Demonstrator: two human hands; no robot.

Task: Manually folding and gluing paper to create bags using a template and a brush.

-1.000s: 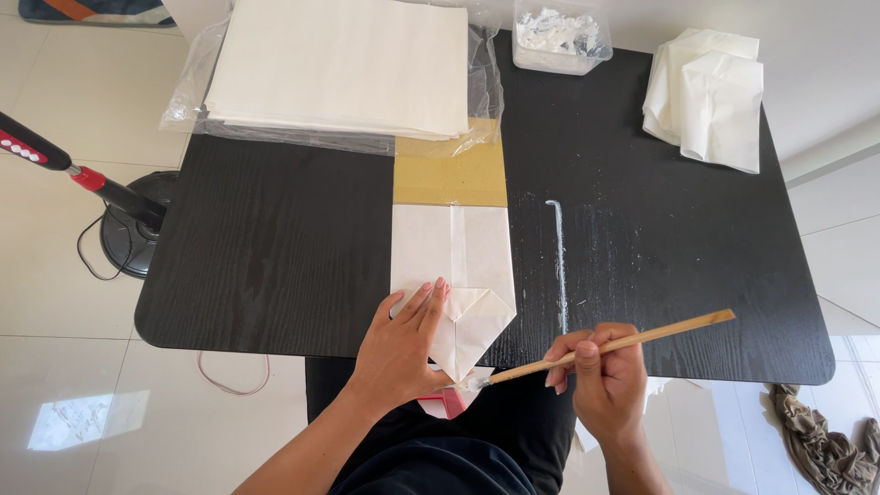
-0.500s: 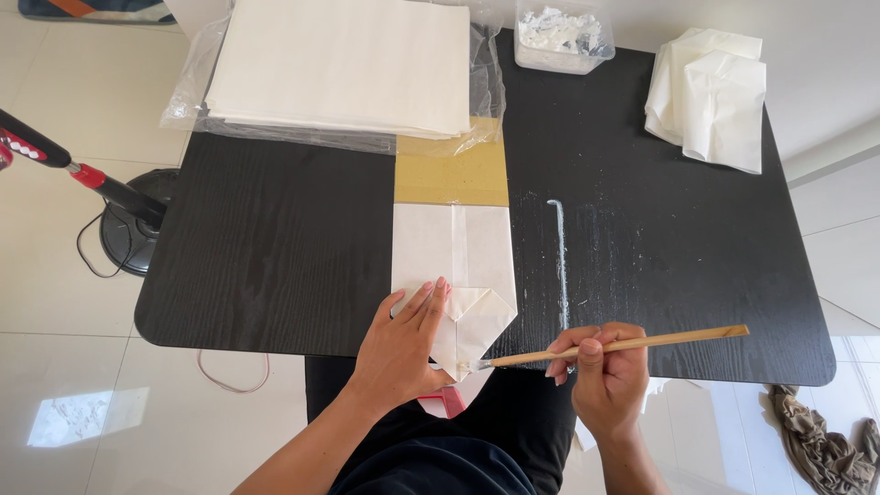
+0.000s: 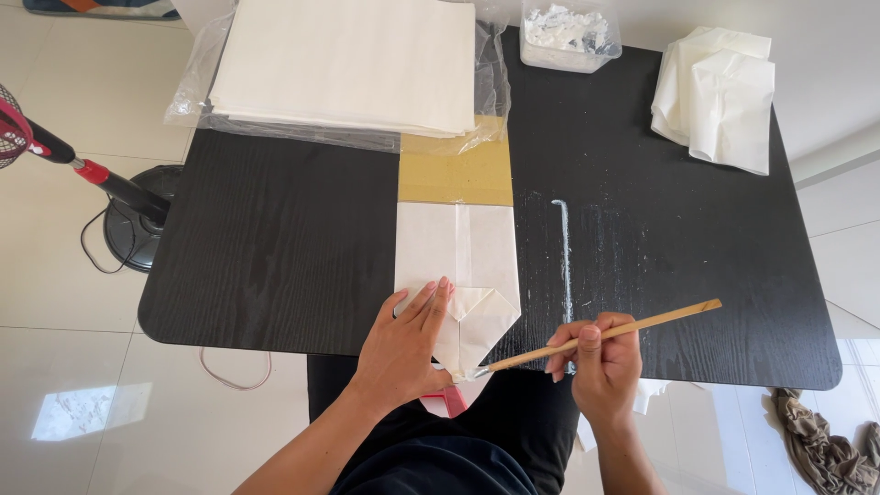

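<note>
My left hand (image 3: 401,348) flat, fingers together, pins folded white paper bag (image 3: 463,293) at near table edge | right hand (image 3: 600,362) clamps bamboo stick (image 3: 596,335), tip on bag's point | risk: paste smearing, flap slipping if pressure eases.

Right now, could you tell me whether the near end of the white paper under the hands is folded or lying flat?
Folded. The white paper ends in a point, with creased flaps overlapping beside the left hand; the stick touches its tip.

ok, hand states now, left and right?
Left hand: open, flat on the folded paper.
Right hand: closed, holding the stick.
</note>
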